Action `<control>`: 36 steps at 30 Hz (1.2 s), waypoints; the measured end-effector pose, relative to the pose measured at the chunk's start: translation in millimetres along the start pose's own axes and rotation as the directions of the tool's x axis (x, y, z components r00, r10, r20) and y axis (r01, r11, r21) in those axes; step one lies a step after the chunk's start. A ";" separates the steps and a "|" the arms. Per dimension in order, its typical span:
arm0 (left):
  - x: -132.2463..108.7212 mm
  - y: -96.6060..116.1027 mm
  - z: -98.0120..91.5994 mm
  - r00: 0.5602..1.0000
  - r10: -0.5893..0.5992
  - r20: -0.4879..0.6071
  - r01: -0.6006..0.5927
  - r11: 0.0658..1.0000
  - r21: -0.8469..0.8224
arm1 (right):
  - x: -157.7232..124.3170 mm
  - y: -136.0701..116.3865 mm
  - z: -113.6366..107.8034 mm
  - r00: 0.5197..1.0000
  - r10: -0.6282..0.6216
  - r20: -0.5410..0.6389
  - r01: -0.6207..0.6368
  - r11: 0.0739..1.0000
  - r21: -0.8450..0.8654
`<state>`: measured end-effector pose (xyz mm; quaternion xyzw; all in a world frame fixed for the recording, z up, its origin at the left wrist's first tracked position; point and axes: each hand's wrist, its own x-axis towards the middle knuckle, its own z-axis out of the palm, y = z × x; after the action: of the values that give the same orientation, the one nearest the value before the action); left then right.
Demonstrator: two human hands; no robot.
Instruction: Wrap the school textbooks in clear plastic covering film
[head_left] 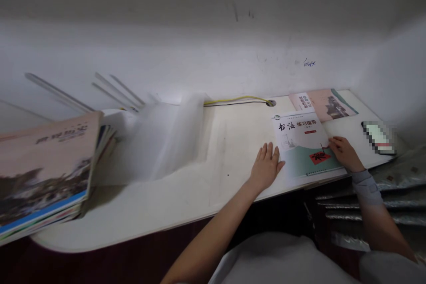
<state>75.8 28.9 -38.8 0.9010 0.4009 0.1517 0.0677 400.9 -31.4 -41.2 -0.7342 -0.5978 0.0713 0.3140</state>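
Observation:
A calligraphy workbook (299, 155) with a white and green cover lies near the front edge of the white desk. My left hand (264, 171) rests flat at its left edge, fingers stretched out, the thumb against the cover. At the opposite edge, my right hand (344, 153) has its fingers curled and pressed together on the book's side. A grey band wraps the right wrist. Behind the workbook is a pink history textbook (324, 106), partly covered by it.
Left on the desk (189, 199) stands a tall stack of books (43, 173), with a blurred translucent plastic sheet (156, 142) beside it. A yellow cable (239, 98) runs into a hole at the back. A phone (379, 137) lies at the right end.

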 end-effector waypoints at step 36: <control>13.9 23.1 -39.5 0.928 -0.309 0.208 0.271 0.177 -0.946 | -10.9 -160.3 28.5 0.865 -0.473 0.167 0.460 0.881 0.115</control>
<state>87.8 23.8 7.3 0.5716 0.3857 0.3632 0.6266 250.7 -16.5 20.9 -0.5459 -0.7816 0.0844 0.2897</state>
